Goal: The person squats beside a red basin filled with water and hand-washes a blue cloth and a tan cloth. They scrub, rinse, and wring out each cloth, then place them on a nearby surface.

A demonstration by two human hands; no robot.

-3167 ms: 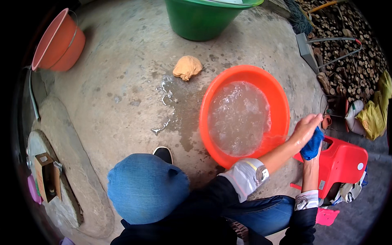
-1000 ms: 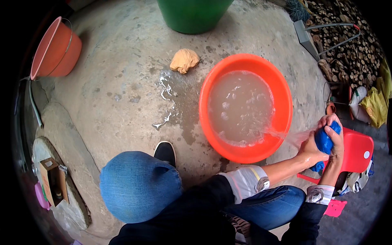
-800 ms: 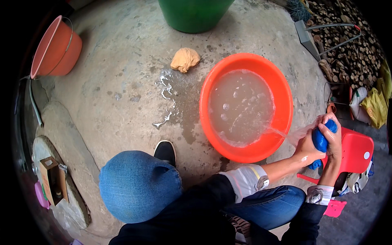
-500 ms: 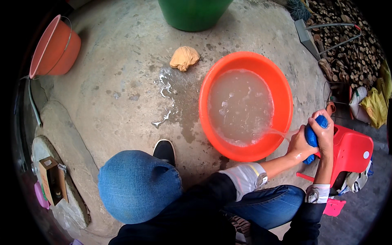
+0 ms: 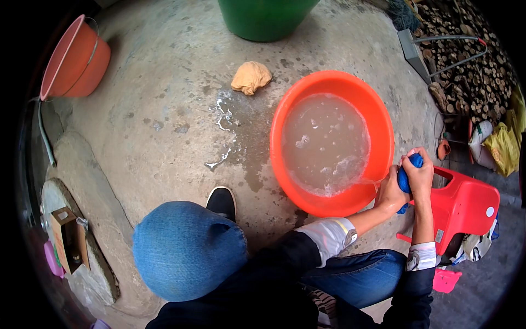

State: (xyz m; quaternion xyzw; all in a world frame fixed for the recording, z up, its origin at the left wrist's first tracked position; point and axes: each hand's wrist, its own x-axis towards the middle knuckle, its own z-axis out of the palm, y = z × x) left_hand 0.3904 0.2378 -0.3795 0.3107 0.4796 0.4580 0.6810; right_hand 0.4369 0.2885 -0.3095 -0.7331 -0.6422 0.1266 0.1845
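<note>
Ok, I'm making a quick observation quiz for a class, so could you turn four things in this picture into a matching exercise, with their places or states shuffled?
1. blue cloth
2. tan cloth bundle
3. orange-red basin
4. red plastic seat

A. holding cloudy water
B. to the right of both hands
C. gripped by the left hand and right hand
D. lying bunched on the concrete floor

Pairs: 1-C, 2-D, 3-A, 4-B

Bright blue cloth (image 5: 404, 180), orange-red basin (image 5: 382, 131) of grey-brown water (image 5: 323, 137), peach cloth bundle (image 5: 251, 78), dark green tub (image 5: 266, 22), red plastic seat (image 5: 468, 205).
</note>
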